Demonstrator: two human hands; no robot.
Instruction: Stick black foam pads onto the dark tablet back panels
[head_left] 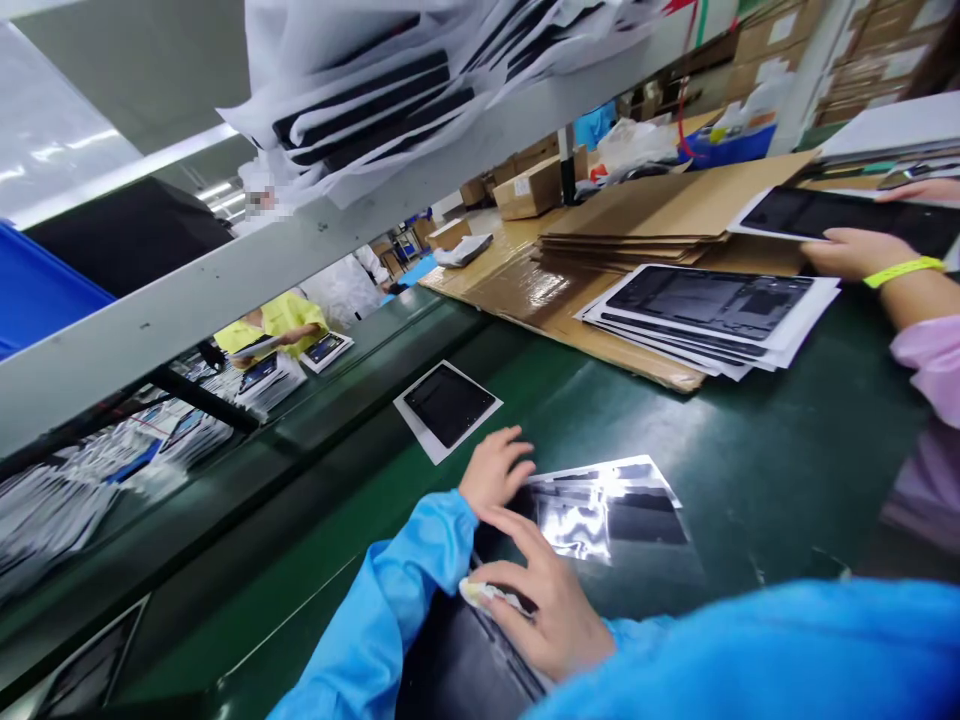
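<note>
A glossy dark panel (607, 510) with reflective film lies on the green belt (750, 440) in front of me. My left hand (495, 470), in a blue sleeve, rests on the panel's far-left edge with its fingers lying loosely flat and holding nothing. Close to me, my right hand (544, 605) presses down on the near end of the panel. Its thumb and fingers pinch a small white cloth (487, 595) against the dark surface.
Another dark panel on a white sheet (448, 405) lies farther up the belt. A stack of similar panels (712, 310) sits on flattened cardboard (675, 205). A co-worker's hand (847, 250) with a yellow wristband holds a panel (840, 215) at right. A grey shelf beam (300, 250) crosses overhead.
</note>
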